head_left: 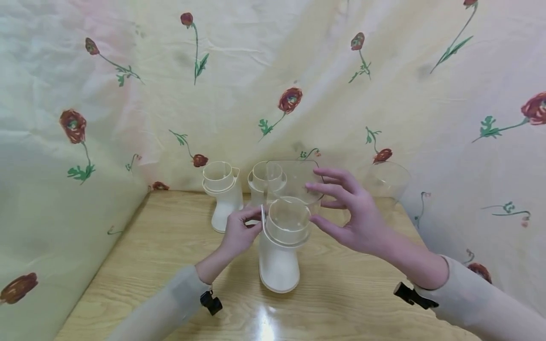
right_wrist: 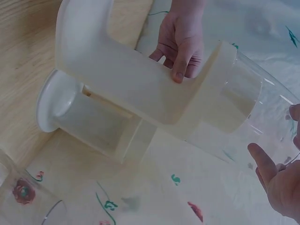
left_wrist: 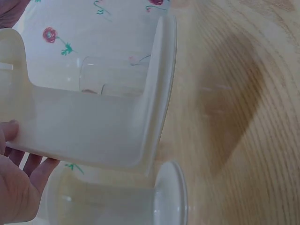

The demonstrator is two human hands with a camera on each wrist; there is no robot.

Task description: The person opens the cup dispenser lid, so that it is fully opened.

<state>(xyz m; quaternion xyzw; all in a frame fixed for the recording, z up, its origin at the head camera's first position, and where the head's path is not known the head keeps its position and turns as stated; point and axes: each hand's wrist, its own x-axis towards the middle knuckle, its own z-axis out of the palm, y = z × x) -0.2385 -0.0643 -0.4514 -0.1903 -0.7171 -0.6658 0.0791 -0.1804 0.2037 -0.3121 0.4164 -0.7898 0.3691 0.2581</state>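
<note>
A white plastic dispenser base (head_left: 279,265) with a round raised collar is in the middle of the head view. My left hand (head_left: 242,232) grips it on its left side, below the collar; the left wrist view shows the fingers curled at the edge of the base (left_wrist: 89,126). With bent, spread fingers my right hand (head_left: 358,213) holds a clear plastic container (head_left: 294,182) at its right side. In the right wrist view, the mouth of this clear container (right_wrist: 274,110) surrounds the collar, in line with it.
Two similar white bases (head_left: 223,208) (head_left: 256,196) stand behind on the wooden table (head_left: 179,246). Another clear container (head_left: 390,177) stands at the back right. Flower-patterned cloth (head_left: 239,94) hangs round the back and sides. Both sleeves carry black clips.
</note>
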